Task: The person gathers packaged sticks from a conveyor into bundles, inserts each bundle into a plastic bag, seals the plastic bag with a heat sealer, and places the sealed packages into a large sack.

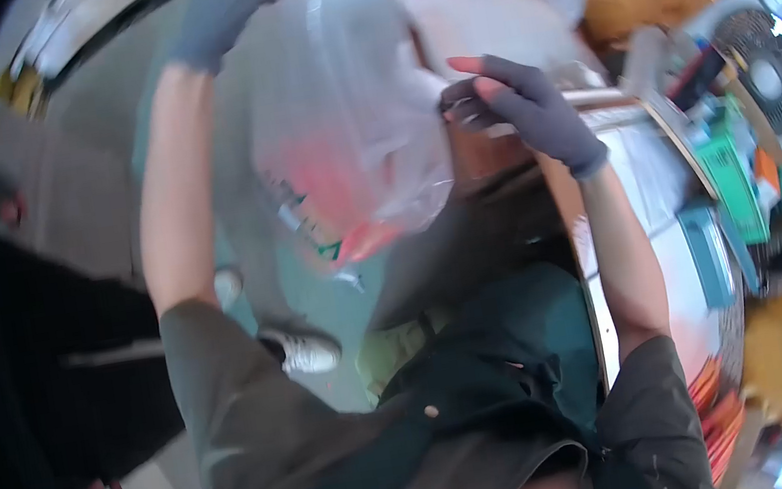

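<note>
A translucent white plastic bag with green print hangs over the floor, with something reddish showing through its lower part. My left hand, in a grey glove, is at the bag's upper end; its fingers are partly cut off by the top of the view and seem closed on the plastic. At the bag's right side is my right hand, in a grey glove with bare fingertips. Its fingers are curled against a drawn-out edge of the bag. Motion blurs the bag and both hands.
A white sack with green print lies behind the bag. To the right stands a table with papers, a green box and a teal container. A fan stands beyond. A white shoe shows on the floor.
</note>
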Demonstrator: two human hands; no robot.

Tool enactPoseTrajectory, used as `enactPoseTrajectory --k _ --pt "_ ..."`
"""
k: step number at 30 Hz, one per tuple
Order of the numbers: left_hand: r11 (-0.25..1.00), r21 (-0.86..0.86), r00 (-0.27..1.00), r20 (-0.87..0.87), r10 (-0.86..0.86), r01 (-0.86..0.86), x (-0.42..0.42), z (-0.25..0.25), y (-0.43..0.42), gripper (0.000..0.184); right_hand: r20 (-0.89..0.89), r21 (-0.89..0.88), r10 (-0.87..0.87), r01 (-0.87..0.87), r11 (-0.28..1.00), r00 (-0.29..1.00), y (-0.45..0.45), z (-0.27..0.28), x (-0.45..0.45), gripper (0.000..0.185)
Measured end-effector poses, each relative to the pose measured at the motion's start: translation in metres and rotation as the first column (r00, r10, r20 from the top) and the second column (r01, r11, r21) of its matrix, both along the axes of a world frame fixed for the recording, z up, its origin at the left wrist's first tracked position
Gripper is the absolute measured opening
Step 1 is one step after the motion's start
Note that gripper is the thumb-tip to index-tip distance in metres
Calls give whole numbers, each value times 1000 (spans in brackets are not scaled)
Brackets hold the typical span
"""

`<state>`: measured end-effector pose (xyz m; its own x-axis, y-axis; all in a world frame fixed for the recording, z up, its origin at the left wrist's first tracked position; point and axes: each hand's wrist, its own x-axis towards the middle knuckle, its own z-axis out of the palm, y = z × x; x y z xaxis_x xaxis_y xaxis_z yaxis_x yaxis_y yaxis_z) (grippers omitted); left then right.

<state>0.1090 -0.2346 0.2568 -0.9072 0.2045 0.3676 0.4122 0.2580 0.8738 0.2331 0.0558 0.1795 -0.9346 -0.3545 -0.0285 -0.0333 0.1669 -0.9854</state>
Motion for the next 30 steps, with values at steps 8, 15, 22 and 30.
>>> enactPoseTrajectory --k 8,15,22,30 --pt "815 -347 792 -249 -558 465 51 37 183 72 -92 -81 -845 842 533 526 262 26 313 43" --pt "193 -362 307 291 -906 912 161 -8 405 84 -638 151 -677 803 -576 -366 355 -15 686 53" --pt "-203 -341 -37 435 -900 918 341 -149 524 96 -799 463 -386 -62 -884 -461 319 -12 924 74" --pt "147 -109 157 89 -984 983 528 -230 589 65 -840 516 -250 -566 -644 -481 306 -34 1070 89"
